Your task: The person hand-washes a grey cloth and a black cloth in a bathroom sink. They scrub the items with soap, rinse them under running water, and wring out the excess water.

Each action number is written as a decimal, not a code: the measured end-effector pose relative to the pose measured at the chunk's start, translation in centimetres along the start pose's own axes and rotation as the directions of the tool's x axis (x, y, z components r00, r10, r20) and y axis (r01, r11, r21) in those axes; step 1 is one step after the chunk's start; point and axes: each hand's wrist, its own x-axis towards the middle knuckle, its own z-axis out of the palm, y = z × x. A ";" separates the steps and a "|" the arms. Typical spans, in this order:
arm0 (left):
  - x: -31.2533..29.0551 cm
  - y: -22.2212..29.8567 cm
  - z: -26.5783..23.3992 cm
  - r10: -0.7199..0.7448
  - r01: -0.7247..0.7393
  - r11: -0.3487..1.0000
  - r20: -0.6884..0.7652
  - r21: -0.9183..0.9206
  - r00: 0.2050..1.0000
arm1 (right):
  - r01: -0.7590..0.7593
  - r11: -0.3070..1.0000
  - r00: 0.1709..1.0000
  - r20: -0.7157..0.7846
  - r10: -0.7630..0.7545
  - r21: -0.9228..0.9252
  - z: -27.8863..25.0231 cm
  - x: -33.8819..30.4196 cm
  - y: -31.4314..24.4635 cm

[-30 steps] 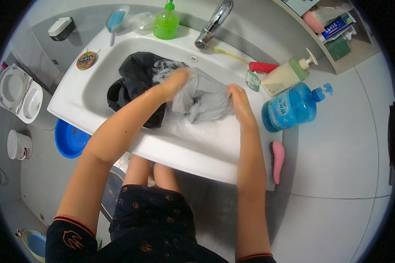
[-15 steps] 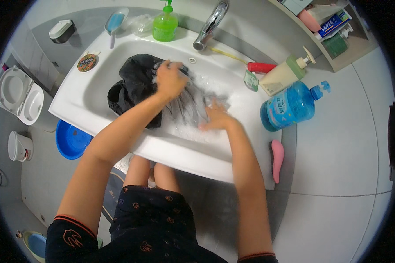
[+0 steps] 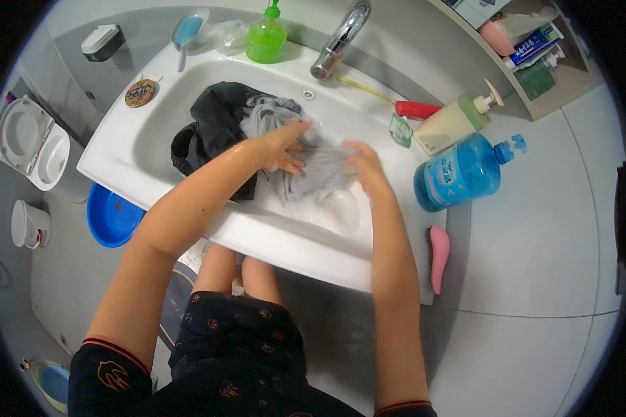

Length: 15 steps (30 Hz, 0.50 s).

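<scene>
Wet grey cloth [image 3: 316,172] with suds lies in the white sink [image 3: 153,149]. My left hand [image 3: 279,147] is over its left part, fingers spread and touching the fabric. At the cloth's right end, the fingers of my right hand [image 3: 368,168] are bent around its edge, and the fabric stretches between both hands. A black garment [image 3: 219,118] is heaped on the left side of the sink, next to my left wrist. Foamy water [image 3: 306,212] pools near the front wall of the basin.
A chrome faucet [image 3: 341,42] rises behind the sink. Along the rim stand a green pump bottle [image 3: 266,38], a cream pump bottle [image 3: 448,125] and a blue pump bottle [image 3: 459,174]. A pink hairbrush [image 3: 438,258] lies at the right edge. A blue basin [image 3: 115,217] sits on the floor.
My left hand has slid right and nearer, off the upper part of the cloth. The right hand has shifted right and up. The grey cloth has moved away from the front wall, uncovering foamy water.
</scene>
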 end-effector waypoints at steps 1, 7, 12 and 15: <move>0.2 -0.2 -0.3 -0.037 0.041 0.997 0.063 -0.068 0.997 | 0.147 0.989 0.982 -0.125 -0.142 0.026 0.6 -0.5 -1.2; 0.2 -0.4 0.0 0.194 -0.109 0.910 0.180 -0.399 0.964 | 0.752 0.605 0.632 0.025 -0.775 -0.262 11.0 -5.0 -6.9; 8.0 -3.7 -3.9 0.417 -0.236 0.777 0.197 -0.584 0.887 | 0.708 0.513 0.640 0.135 -0.756 -0.485 16.0 -6.8 -5.4; 4.8 -3.2 -0.5 0.661 -0.591 0.743 0.203 -0.314 0.723 | 0.468 0.522 0.614 -0.162 -0.773 -0.713 11.4 -3.0 -6.6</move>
